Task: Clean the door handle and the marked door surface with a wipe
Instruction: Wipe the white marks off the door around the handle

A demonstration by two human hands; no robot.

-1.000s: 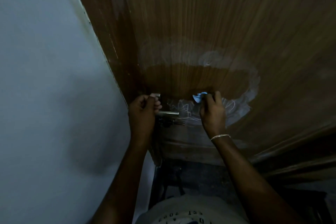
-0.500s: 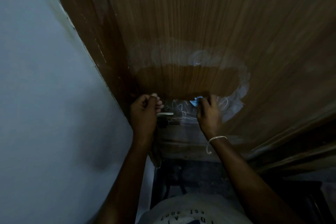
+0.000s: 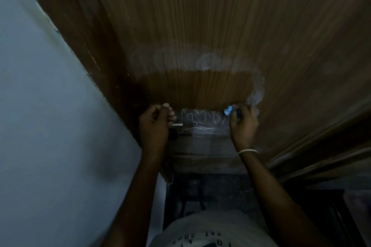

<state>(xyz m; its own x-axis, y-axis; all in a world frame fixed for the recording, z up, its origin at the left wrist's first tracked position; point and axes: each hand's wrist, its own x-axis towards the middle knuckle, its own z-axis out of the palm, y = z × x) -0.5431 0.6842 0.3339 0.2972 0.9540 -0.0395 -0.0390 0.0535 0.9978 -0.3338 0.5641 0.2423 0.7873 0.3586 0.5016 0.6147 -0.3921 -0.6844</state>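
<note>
A brown wooden door (image 3: pixel 220 16) fills the view. White scribbled marks (image 3: pixel 202 120) cross it just right of the metal door handle (image 3: pixel 177 124), below a darker wiped patch (image 3: pixel 196 88) ringed by a pale smear. My left hand (image 3: pixel 154 124) grips the handle, fingers curled round it. My right hand (image 3: pixel 243 124) pinches a small blue wipe (image 3: pixel 228 110) against the door at the right end of the scribbles. A bracelet sits on that wrist.
A pale wall (image 3: pixel 50 126) runs along the left, meeting the door's edge (image 3: pixel 96 78). A dark floor (image 3: pixel 210 192) lies below the door. Dark wooden framing (image 3: pixel 321 156) stands at the lower right.
My right hand with the wipe has slid to the right along the scribbled marks, uncovering them. My left hand has stayed on the handle. The view has shifted a little.
</note>
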